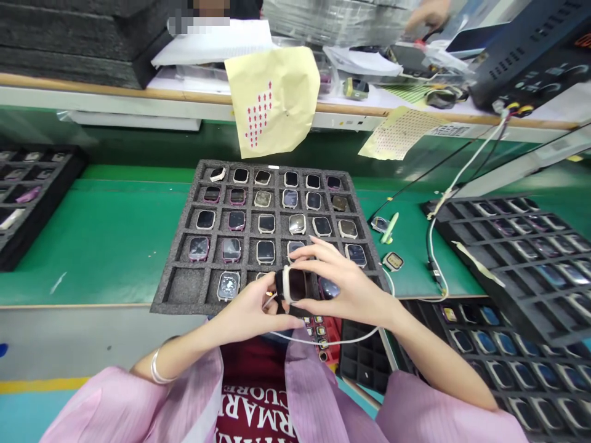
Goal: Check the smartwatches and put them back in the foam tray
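Observation:
My right hand (344,283) grips a smartwatch body (296,285) with a dark screen and pale frame, held above the front part of a grey foam tray (184,288). Against the watch's back, my left hand (258,306) pinches a small black round piece (279,284). A white cable (339,341) runs from near my left fingers, loops below my hands and rises on the right. Rows of watch bodies sit in the tray's compartments, among them one with a lit dial (228,285). The front left compartment is bare.
A green tool (391,227) and a small watch (393,261) lie right of the tray. More foam trays stand at the far left (41,209) and right (489,271). Behind, a shelf edge (184,95) carries hanging yellow sticker sheets (277,98) and a black device (530,61).

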Demonstrator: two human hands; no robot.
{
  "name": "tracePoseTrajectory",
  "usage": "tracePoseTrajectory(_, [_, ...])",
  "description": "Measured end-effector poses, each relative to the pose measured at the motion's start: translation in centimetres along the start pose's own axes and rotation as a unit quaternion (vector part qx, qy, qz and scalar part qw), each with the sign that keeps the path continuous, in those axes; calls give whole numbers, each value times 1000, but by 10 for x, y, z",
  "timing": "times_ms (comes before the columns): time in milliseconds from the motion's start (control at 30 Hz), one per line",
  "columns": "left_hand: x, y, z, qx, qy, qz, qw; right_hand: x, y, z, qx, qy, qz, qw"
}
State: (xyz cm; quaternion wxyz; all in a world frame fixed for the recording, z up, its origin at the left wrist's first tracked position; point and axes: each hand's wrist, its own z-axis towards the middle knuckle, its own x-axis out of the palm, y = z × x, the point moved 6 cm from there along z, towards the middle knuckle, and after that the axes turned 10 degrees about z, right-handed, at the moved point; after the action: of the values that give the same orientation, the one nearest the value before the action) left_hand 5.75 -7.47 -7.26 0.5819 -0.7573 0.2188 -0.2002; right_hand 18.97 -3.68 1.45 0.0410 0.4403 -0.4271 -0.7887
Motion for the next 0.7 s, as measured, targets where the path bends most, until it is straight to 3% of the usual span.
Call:
tracePoseTrajectory(167, [2,-5,6,24,-34,-8,999,21,-5,1,-24,40,-36,998])
tracePoseTrajectory(333, [5,-2,8,7,-55,-17,998,21,-7,-6,-19,56,-53,997])
tracePoseTrajectory(700, [6,0,2,27,-44,-77,996,31,-13,-12,-42,-25,34,998])
